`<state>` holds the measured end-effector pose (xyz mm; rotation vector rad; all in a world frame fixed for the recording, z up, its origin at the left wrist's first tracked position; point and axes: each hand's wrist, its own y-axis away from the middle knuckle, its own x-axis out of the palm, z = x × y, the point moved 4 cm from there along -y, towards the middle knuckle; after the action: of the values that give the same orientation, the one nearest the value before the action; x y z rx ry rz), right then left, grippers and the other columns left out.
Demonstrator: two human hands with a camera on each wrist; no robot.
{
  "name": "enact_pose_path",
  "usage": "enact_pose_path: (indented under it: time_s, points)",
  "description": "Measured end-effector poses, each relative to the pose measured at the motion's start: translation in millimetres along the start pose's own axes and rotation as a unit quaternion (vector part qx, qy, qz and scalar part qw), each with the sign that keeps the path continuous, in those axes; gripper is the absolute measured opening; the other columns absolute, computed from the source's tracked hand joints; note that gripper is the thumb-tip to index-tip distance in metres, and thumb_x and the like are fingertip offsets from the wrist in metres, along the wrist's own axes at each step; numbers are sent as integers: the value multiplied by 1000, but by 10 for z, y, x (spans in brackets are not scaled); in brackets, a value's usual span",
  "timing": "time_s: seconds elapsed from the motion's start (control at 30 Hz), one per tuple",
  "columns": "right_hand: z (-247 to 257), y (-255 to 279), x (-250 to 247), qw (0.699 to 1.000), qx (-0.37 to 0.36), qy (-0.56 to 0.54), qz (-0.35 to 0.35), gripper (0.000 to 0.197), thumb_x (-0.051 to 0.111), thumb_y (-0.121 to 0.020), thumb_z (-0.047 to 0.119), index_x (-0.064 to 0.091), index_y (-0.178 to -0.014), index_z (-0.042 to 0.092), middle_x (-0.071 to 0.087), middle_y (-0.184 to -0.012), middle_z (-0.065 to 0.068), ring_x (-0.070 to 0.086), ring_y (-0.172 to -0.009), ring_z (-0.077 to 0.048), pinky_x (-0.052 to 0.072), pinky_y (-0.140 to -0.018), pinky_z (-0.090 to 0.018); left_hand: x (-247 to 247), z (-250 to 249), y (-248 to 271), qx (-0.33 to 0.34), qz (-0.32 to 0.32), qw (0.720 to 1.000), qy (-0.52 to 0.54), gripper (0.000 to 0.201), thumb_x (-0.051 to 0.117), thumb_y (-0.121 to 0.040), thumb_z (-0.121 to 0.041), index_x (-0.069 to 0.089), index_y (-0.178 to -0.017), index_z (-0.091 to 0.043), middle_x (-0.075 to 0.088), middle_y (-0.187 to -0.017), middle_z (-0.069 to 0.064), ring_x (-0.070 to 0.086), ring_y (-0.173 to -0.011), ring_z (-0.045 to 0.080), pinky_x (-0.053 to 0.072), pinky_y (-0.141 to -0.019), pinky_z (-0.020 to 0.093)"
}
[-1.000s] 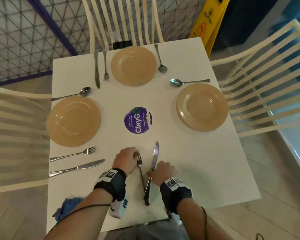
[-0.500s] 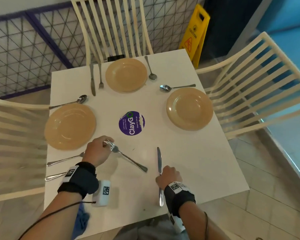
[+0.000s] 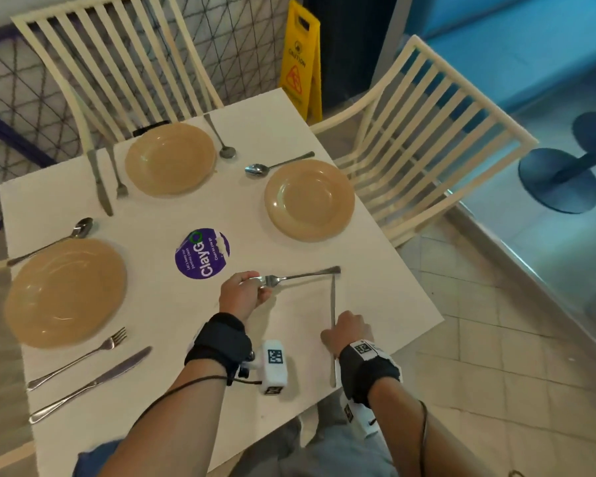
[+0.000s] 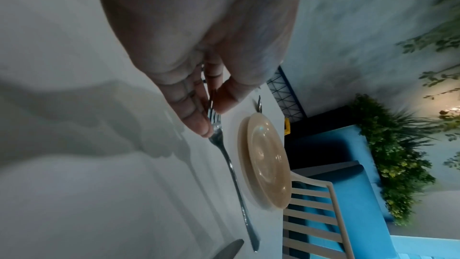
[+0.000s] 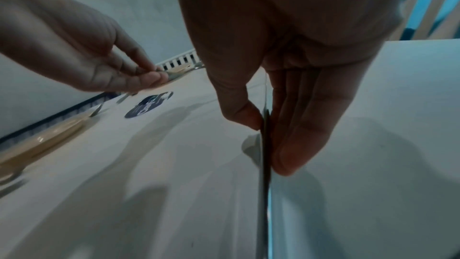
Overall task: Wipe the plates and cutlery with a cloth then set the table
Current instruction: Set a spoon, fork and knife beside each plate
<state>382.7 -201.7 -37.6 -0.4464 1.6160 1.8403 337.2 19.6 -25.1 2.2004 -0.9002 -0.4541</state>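
My left hand [image 3: 259, 287] pinches a fork [image 3: 300, 276] by its tines; the handle points right, ending near the knife tip. In the left wrist view, thumb and fingers [image 4: 199, 121] clamp the fork [image 4: 234, 174]. My right hand [image 3: 334, 333] pinches a table knife [image 3: 333, 297] at mid-length near the front right edge, blade pointing away; the right wrist view shows the knife [image 5: 265, 145] held on edge. Three tan plates sit at the left [image 3: 66, 292], far [image 3: 170, 159] and right [image 3: 309, 199] places. A blue cloth [image 3: 90, 459] hangs at the front edge.
The white table [image 3: 172, 339] carries a purple round sticker [image 3: 202, 253]. A fork [image 3: 80, 358] and knife [image 3: 93, 382] lie by the left plate, with spoons and more cutlery by the others. Cream slatted chairs [image 3: 424, 132] stand around it. A yellow caution sign [image 3: 301, 63] stands beyond.
The fork and knife were side by side at the front. My left hand took the fork away and turned it, so its handle now points right. The right hand shifted the knife right.
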Motion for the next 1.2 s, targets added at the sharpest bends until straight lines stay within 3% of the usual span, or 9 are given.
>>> enact_pose_path:
  time_s: [0.1,0.2,0.3,0.47,0.6,0.87,1.0,1.1,1.2]
  points:
    - [-175,-78,-120,998,12,-57,6,35,64,-79,34,63,-104,9,65,-105,-9,66,-95,-31,56,-77,-33,268,40,-93,-26,0,1000,12,17,51,-94,8,61,-101,-4,67,-92,22,63,-70,26,57,-85,40]
    - [-356,-210,-248,997,6,-77,10,35,63,-69,40,67,-90,12,70,-88,-8,70,-77,-29,61,-73,-38,526,51,-176,-49,-10,998,37,16,52,-94,10,58,-95,-4,64,-87,21,62,-68,25,59,-72,32]
    - [-466,-292,-441,995,-8,-102,8,25,65,-73,37,67,-81,13,71,-79,-6,71,-73,-27,61,-71,-38,757,57,-262,-59,-26,997,32,16,54,-94,10,57,-100,-4,64,-88,20,64,-67,24,59,-66,26]
    - [-573,-470,-650,989,-38,-140,13,23,61,-74,39,64,-81,17,72,-78,-6,71,-75,-28,60,-76,-42,1090,3,-340,-53,-38,997,41,19,59,-90,12,61,-94,-6,65,-88,22,64,-69,24,58,-73,26]
    - [-599,-592,-767,988,-66,-134,33,24,58,-75,41,62,-85,20,72,-83,-5,71,-78,-29,60,-78,-42,1261,-33,-388,-45,-42,997,38,23,58,-89,13,62,-108,-1,66,-84,20,64,-67,23,58,-75,27]
    - [-555,-694,-917,986,-120,-91,69,18,55,-83,39,60,-91,24,70,-91,-7,69,-82,-30,58,-81,-43,1363,-29,-399,-54,-50,994,79,25,60,-90,10,60,-114,1,67,-87,20,66,-76,24,59,-78,26]
    - [-493,-684,-974,982,-155,-84,71,13,52,-82,40,56,-87,28,69,-88,-7,66,-82,-32,56,-80,-42,1307,-58,-412,-63,-64,994,57,8,57,-94,6,62,-96,0,66,-87,19,65,-85,27,59,-81,28]
    - [-406,-627,-1032,976,-199,-65,52,10,53,-86,37,57,-91,28,68,-83,-1,65,-76,-28,56,-76,-39,1114,-30,-411,-51,-95,994,-14,18,56,-93,-2,60,-76,-8,66,-84,13,63,-90,28,58,-77,32]
    - [-252,-548,-1069,959,-284,0,18,13,51,-88,35,57,-98,30,63,-89,2,63,-77,-28,55,-76,-42,1044,-96,-138,-59,-45,997,-6,16,63,-93,-19,68,-86,-6,70,-85,15,61,-72,24,55,-73,36]
